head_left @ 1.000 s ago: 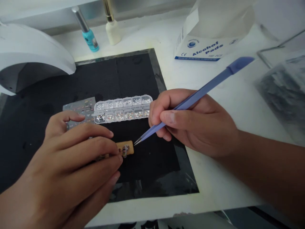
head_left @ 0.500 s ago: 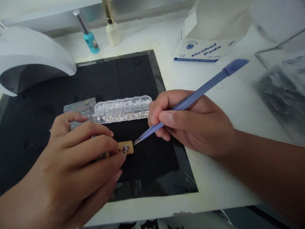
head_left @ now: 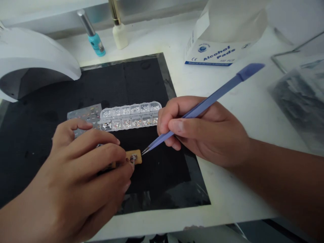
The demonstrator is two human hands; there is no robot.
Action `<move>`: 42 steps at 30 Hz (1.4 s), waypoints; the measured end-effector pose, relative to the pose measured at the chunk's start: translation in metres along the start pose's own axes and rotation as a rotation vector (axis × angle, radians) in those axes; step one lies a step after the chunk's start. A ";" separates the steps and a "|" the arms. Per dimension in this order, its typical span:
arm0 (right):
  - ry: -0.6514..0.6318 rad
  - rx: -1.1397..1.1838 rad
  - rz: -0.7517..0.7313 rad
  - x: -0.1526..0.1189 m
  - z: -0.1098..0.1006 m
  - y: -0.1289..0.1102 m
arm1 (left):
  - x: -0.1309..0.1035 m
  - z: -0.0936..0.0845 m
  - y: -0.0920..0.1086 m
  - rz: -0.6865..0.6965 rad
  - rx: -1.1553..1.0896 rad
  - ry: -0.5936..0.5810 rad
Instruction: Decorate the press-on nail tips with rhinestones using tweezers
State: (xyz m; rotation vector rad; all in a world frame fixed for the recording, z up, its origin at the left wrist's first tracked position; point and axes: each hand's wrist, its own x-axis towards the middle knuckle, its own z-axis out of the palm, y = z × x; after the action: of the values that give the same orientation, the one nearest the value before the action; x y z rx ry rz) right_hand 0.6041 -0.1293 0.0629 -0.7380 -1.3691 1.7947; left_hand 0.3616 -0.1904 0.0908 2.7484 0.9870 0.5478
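Note:
My left hand (head_left: 76,179) is curled over a small wooden bar (head_left: 138,157) and grips it; the fingers cover most of it. A small shiny piece (head_left: 133,158) sits on the bar by my fingertips, too small to make out fully. My right hand (head_left: 210,131) pinches a pair of blue-purple tweezers (head_left: 217,94) like a pen. Their fine metal tips are close together at the bar's right end; I cannot tell if they touch it. Just beyond lies a clear compartment case (head_left: 130,116) of tiny rhinestones, beside a patterned sheet (head_left: 88,113) partly under my left hand.
A black mat (head_left: 149,81) lies on the white table (head_left: 227,189). At the left stands a white arched lamp (head_left: 45,57). Behind are a turquoise bottle (head_left: 96,44) and a cream bottle (head_left: 120,36). An alcohol pads box (head_left: 215,50) and a plastic bag (head_left: 301,98) stand right.
Almost nothing differs. My left fingertips have shifted very slightly on the bar, while the tweezers stay at its right end.

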 end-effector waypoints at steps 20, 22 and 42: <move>0.012 0.012 0.005 -0.001 0.000 -0.001 | -0.003 -0.006 -0.002 -0.011 0.059 0.033; 0.013 0.010 0.004 -0.001 0.000 -0.001 | -0.002 -0.007 -0.003 -0.019 0.062 0.042; 0.086 -0.134 -0.328 0.000 -0.003 0.011 | -0.001 0.000 -0.079 -0.589 -0.367 0.486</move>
State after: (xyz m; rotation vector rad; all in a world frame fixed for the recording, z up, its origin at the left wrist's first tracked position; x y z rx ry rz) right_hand 0.6041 -0.1295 0.0518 -0.6107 -1.4690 1.4122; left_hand 0.3152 -0.1310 0.0683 1.9042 1.5310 1.1618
